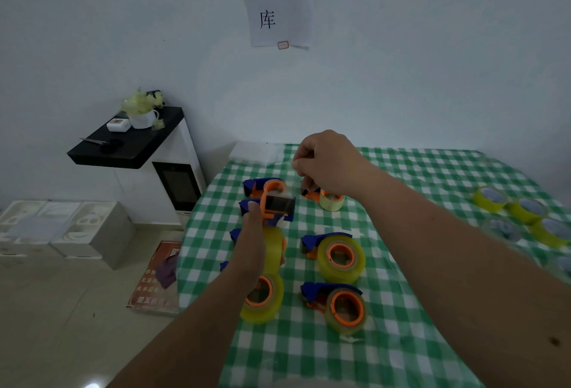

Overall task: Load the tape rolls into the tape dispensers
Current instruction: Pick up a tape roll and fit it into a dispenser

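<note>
Up close, left grip (251, 242) wrapped around a blue-and-orange tape dispenser (272, 207) with a yellowish tape roll (273, 250) on it, thumb lying along the near side, held just above the counter (401, 341) with its green-and-white checked cloth. Right grip (327, 162) raised above the far middle of the counter, fingers curled down and pinched together; cannot tell whether anything sits between the fingertips, possibly a clear strip of tape, too faint to confirm.

Just under the right grip, a small loaded dispenser (327, 199) with a pale roll. Beside the held dispenser, toward the far edge, another blue-and-orange dispenser (265, 187) lying on the cloth. Nearer, two loaded dispensers in a column right of the left forearm: one (336, 256) in the middle, one (340, 307) closer in. Under the left wrist, a further yellow roll with orange core (262, 298), partly hidden by the arm.

Well apart, at the right edge of the counter, a cluster of loose yellow tape rolls (522, 210), blurred.

Off the counter to the left: a black shelf (123, 146) on a white unit, carrying a white mug (143, 119), a small white box (118, 125) and scissors (99, 141). On the wall, a paper sign (278, 1) with printed characters.
</note>
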